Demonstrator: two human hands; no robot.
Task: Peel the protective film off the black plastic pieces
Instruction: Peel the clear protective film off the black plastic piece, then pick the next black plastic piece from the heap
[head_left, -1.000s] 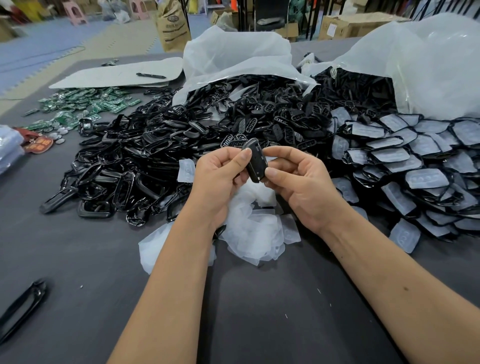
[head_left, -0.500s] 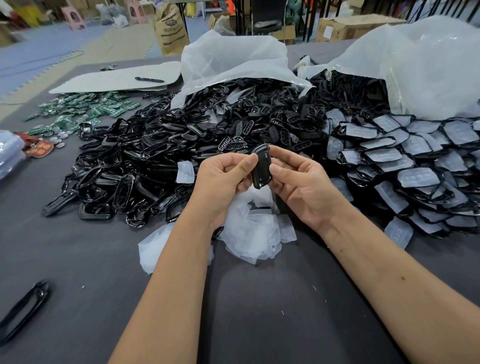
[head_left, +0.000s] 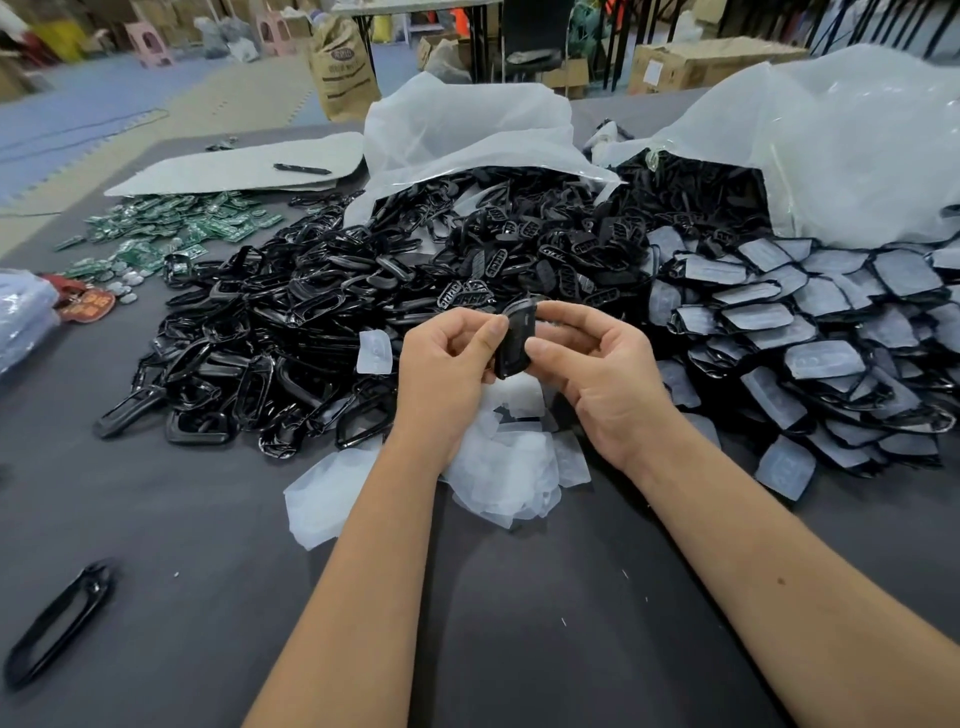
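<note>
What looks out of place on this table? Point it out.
One black frame lies alone near the table's left front edge, well apart from the big black pile. A single peeled film sits on that pile instead of with the discarded films beneath the hands. Nothing looks damaged.

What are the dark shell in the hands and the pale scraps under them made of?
Shell: seemingly hard black plastic, its face dull grey, perhaps still filmed. Scraps: thin, milky, see-through plastic film, crumpled and overlapping.
</note>
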